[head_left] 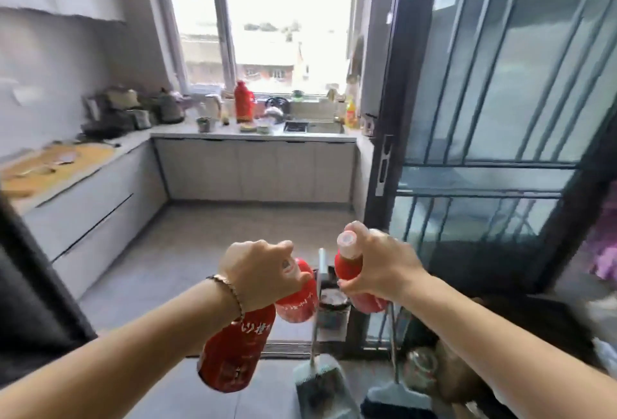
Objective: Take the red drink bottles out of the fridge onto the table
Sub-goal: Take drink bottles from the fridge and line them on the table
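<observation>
My left hand (258, 273) grips two red drink bottles by their necks. One red bottle (233, 355) with white lettering hangs down under my wrist. The second red bottle (298, 298) hangs just right of it, its neck between my fingers. My right hand (377, 268) is closed around a third red bottle (350, 266), held upright with its pale cap on top. Both hands are out in front of me at waist height, over the grey floor. The fridge and the table are out of view.
A dark sliding glass door frame (384, 158) stands to the right. A dustpan (320, 382) and broom (397, 398) lean below my hands beside a small bin (332, 305). An L-shaped kitchen counter (233, 133) with a red thermos (243, 102) runs under the window.
</observation>
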`<action>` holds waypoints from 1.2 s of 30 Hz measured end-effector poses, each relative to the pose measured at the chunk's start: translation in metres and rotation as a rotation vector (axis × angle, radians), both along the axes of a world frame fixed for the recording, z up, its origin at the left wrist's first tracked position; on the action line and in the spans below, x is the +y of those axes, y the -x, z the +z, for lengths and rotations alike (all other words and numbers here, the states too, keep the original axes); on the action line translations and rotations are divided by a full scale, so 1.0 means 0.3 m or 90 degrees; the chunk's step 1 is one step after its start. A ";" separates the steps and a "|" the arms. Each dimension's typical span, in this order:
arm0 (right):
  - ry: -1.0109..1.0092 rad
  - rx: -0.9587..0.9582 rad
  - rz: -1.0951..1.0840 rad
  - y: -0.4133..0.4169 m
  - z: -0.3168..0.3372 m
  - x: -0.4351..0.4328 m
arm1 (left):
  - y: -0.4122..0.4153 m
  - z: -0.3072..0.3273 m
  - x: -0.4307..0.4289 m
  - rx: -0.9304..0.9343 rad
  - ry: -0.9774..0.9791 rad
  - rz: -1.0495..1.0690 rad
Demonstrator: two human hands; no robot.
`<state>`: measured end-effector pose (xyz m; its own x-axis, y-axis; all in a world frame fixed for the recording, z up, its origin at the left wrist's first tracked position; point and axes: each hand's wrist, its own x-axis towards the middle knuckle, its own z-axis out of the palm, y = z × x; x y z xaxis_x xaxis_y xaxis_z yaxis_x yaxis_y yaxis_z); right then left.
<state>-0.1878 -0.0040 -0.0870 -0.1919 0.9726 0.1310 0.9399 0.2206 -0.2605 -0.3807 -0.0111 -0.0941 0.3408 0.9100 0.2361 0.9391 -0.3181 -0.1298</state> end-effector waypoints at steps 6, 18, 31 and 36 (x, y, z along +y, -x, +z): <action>0.008 0.014 0.216 0.721 -0.035 0.019 | 0.689 -0.060 -0.213 0.000 -0.008 0.196; 0.048 0.053 0.595 2.102 -0.102 -0.309 | 1.792 -0.053 -0.803 0.011 0.018 0.568; 0.087 0.030 0.884 3.195 -0.166 -0.603 | 2.610 -0.115 -1.238 -0.078 0.044 0.899; 0.115 0.029 0.951 3.588 -0.195 -0.751 | 2.911 -0.128 -1.400 -0.102 0.039 1.005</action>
